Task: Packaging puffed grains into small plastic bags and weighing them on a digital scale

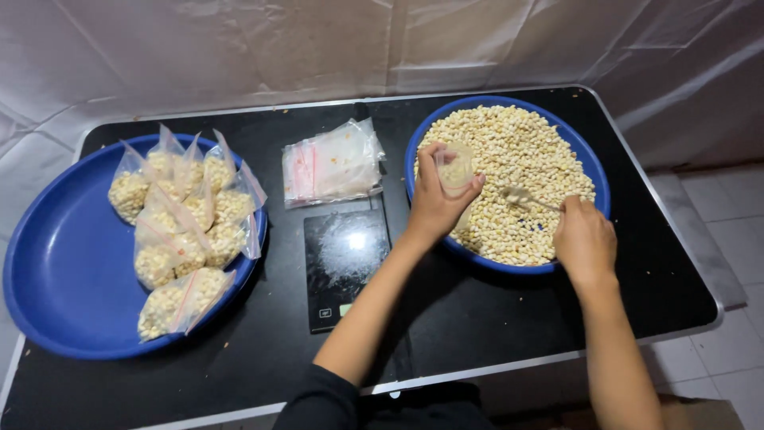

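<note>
A small clear plastic zip bag (pixel 455 169), partly filled with pale yellow kernels, is held upright over the near-left part of the round blue plastic basin (pixel 598 177) of loose pale kernels (pixel 517 151). The left hand (pixel 434 209) grips this bag from below, thumb on one side and fingers wrapped around the other, pinching its lower half. The right hand (pixel 585 239) rests at the basin's near-right rim, fingers curled together around the handle of a small clear scoop (pixel 521 196), whose bowl lies in the kernels just right of the bag. How tightly those fingers press cannot be told, as the back of the hand faces the camera.

Just left of the basin, on the black tabletop (pixel 477 318), sits a flat black digital kitchen scale (pixel 344 263), its glossy platform bare. Behind the scale lies a stack of empty clear zip bags with red seal strips (pixel 332 163). Further left, a large round blue plastic tray (pixel 64 279) carries a cluster of filled and sealed kernel bags (pixel 185 231) along its right side. A white plastic sheet (pixel 239 48) hangs behind the table; pale floor tiles (pixel 716 207) show at right.
</note>
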